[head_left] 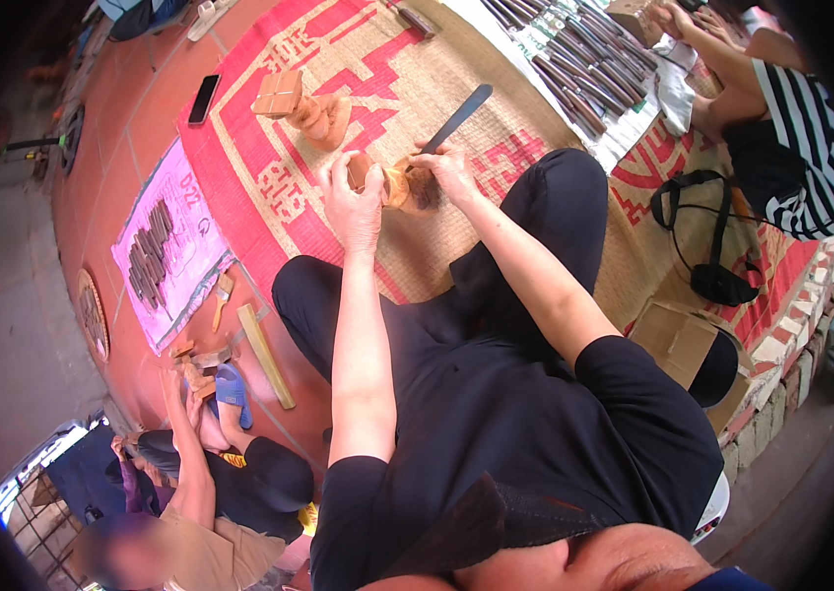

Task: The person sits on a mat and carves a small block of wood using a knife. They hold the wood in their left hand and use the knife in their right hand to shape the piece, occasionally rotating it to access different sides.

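My left hand is closed around the squared end of a small wooden carving, held above the woven mat between my knees. In my right hand is a long, flat, dark-bladed tool. Its blade points up and away to the right; whether it is a knife or a file I cannot tell. My right fingers are at the carving's right end, which they partly hide. Just beyond my left hand, another wooden carving with a square block at its end rests on the mat.
A phone lies at the mat's left edge. Several dark tools lie on a pink sheet, near a brush and a wooden strip. Many dark rods lie far right. Co-workers sit on both sides; a cardboard box is at right.
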Motion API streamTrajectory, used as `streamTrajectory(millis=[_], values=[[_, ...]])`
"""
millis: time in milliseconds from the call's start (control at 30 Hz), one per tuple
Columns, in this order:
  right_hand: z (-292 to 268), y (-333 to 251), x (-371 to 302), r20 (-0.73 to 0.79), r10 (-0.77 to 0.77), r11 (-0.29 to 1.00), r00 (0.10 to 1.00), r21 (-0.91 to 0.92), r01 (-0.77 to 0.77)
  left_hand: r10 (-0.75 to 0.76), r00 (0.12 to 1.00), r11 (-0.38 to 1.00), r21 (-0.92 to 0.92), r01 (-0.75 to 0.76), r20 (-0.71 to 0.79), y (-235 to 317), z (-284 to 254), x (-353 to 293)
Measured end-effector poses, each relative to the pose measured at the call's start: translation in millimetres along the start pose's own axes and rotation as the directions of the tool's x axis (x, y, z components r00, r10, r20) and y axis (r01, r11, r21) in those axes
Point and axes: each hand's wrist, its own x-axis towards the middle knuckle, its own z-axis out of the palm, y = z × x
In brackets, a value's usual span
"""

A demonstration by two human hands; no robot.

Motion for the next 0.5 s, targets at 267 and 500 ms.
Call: streamTrajectory(millis=[267,500], values=[[-4,-4,0,-0.056,-0.001,1.000,0.998,-0.007,0.001,0.037,0.999,0.999,0.009,-0.037,0.002,0,1,1],[5,5,-3,0.025,-0.068,0.998,0.997,-0.013,0.069,0.036,0.999,0.999,0.024,-0.036,0.002,2,0,1]])
